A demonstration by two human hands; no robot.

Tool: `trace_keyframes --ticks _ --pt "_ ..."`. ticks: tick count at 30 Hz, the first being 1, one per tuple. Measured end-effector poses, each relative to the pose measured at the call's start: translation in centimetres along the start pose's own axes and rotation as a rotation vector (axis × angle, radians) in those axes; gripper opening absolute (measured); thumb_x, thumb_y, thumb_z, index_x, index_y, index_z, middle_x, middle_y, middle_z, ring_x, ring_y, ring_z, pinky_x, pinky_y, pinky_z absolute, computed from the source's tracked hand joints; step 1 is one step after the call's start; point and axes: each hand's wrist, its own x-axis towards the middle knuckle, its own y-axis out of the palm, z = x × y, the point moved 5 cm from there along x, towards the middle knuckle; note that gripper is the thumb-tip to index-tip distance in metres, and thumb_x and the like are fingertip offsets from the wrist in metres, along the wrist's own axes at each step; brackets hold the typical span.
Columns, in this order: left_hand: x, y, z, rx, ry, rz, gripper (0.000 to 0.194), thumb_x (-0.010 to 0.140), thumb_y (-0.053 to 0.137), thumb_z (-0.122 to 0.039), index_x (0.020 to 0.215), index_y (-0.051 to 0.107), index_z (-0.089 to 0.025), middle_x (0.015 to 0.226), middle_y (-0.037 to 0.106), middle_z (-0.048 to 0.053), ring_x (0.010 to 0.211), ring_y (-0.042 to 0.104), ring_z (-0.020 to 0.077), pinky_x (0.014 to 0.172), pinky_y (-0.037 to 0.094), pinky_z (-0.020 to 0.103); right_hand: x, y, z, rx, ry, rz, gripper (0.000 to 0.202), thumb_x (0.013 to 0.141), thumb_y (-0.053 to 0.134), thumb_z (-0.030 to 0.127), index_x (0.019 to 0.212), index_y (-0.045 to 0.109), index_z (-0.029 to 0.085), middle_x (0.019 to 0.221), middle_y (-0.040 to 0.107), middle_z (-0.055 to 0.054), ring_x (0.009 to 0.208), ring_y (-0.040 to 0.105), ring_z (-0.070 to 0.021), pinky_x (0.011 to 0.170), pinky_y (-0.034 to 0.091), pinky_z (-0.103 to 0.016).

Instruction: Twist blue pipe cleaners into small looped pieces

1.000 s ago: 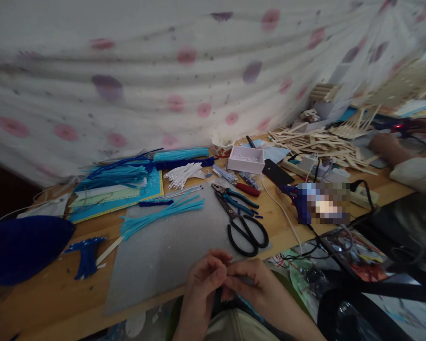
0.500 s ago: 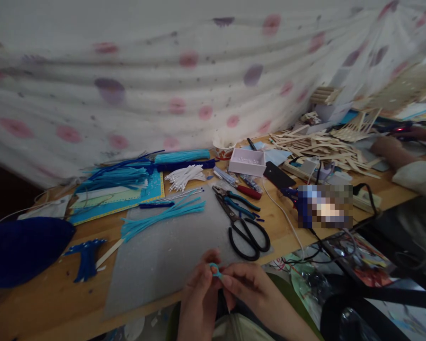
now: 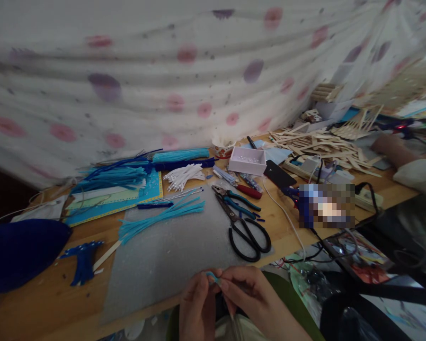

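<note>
Between both hands, over the near edge of the table, is a short light-blue pipe cleaner (image 3: 212, 276) bent into a small curve. My left hand (image 3: 198, 296) pinches its left end with thumb and fingers. My right hand (image 3: 247, 290) grips the right end, the fingertips of both hands close together. Much of the pipe cleaner is hidden by the fingers. Beyond the hands, a grey mat (image 3: 159, 265) carries a bundle of light-blue pipe cleaners (image 3: 163, 215) and a pair of black-handled scissors (image 3: 246, 239). Blue-handled pliers (image 3: 239, 199) lie just past the scissors.
At left are a dark-blue fuzzy oval (image 3: 24, 253) and a blue T-shaped piece (image 3: 83, 260). White pipe cleaners (image 3: 184, 176), a white box of beads (image 3: 247, 161) and a phone (image 3: 279, 174) lie farther back. Wooden sticks (image 3: 319, 147) and another person's hand (image 3: 388, 144) are at right.
Both hands have lowered slightly with the pipe cleaner. Its small closed loop now shows as a more open curve, and my left fingers have folded in closer around it.
</note>
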Motion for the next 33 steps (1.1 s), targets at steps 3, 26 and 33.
trace_keyframes --ticks 3,26,33 --pt "0.4 -0.5 0.2 0.035 -0.022 0.003 0.026 0.059 0.086 -0.042 0.067 0.077 -0.019 0.075 0.075 0.007 0.073 0.067 0.0208 0.073 0.054 0.031 0.2 0.1 -0.1 0.02 0.01 0.004 0.042 0.09 0.056 0.048 0.065 0.061 0.014 0.057 0.051 0.002 0.053 0.045 -0.008 0.052 0.033 -0.021" --pt "2.8 0.0 -2.1 -0.16 -0.042 0.082 0.025 0.058 0.089 -0.038 0.069 0.075 -0.021 0.078 0.073 0.002 0.076 0.068 0.0163 0.076 0.057 0.031 0.7 0.7 -1.1 0.007 0.106 0.15 0.048 0.088 0.054 0.058 0.078 0.066 0.013 0.05 0.052 0.003 0.047 0.045 -0.0089 0.051 0.033 -0.022" --pt "3.2 0.8 -3.6 -0.212 -0.057 0.135 0.025 0.052 0.093 -0.021 0.069 0.074 -0.02 0.08 0.07 -0.001 0.073 0.065 0.0115 0.083 0.057 0.038 0.4 0.7 -1.1 0.028 0.108 0.153 0.046 0.089 0.052 0.056 0.078 0.066 0.014 0.051 0.059 0.001 0.048 0.05 -0.0101 0.053 0.039 -0.023"
